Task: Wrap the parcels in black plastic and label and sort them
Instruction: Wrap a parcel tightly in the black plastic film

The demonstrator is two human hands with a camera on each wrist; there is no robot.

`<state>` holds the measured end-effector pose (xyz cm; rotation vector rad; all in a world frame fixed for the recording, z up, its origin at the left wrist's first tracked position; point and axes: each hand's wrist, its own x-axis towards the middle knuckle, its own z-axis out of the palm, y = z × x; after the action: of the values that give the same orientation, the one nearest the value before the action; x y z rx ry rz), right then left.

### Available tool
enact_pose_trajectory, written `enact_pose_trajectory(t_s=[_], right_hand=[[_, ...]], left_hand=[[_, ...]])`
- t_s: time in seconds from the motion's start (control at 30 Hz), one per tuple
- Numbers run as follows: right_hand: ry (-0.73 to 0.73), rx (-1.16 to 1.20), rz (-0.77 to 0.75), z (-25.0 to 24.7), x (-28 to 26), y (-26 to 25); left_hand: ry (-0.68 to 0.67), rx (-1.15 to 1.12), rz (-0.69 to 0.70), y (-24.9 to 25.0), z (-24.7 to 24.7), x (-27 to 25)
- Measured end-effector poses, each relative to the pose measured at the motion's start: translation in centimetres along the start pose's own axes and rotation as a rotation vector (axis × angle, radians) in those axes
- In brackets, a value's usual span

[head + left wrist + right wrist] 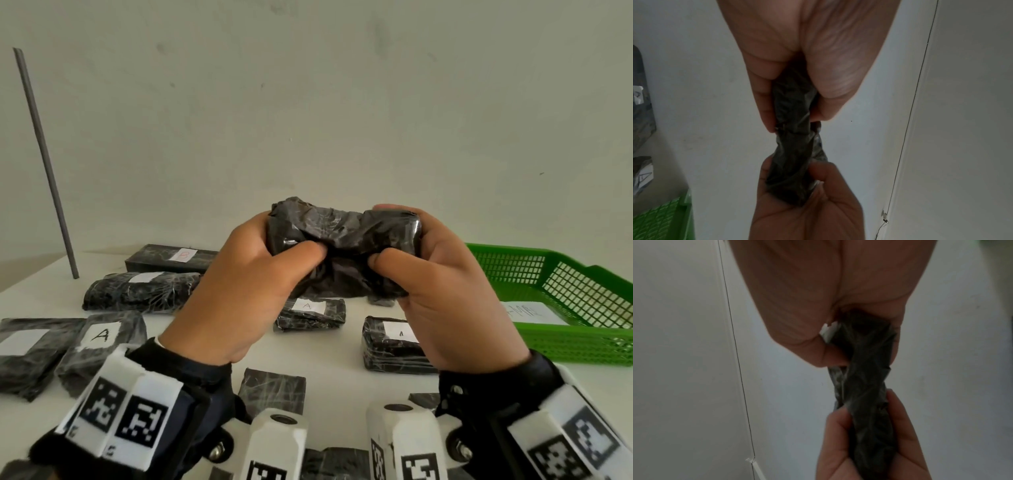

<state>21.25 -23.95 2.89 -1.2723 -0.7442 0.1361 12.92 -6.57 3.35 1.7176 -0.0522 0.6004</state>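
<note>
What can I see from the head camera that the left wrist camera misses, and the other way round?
Only the head view shows the parcel marked B at the back of the table, a grey rod against the wall, and the paper sheet in the green basket. Only the left wrist view shows the palm side of the left hand and a thin wire down the wall. Both show the left and right hand gripping the black-wrapped parcel.

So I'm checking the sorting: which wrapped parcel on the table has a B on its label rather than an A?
The long flat parcel farthest back on the left, near the wall. Its white label carries a faint reddish B; other readable labels say A.
</note>
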Motion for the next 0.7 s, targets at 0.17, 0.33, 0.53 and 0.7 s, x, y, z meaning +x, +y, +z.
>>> enact_pose_trajectory(t_s=[0.17,0.33,0.53,0.7], right_hand=[[0.015,-0.079,-0.032,0.3,-0.1,0.0],[0.049,-0.256,-0.05,0.7,-0.4,-0.1],[0.096,-0.363,-0.086,0.9,-0.1,0.5],[0.042,-0.281,-0.039,0.4,-0.3,-0.1]], left_hand=[[0.012,0.025,-0.004,0.0,-0.1,0.1],[-0.031,0.056,0.043,0.0,0.0,0.0],[-0.004,0.139,0.031,-0.4,0.1,0.0],[-0.042,0.103,0.051,-0.6,-0.2,0.3]])
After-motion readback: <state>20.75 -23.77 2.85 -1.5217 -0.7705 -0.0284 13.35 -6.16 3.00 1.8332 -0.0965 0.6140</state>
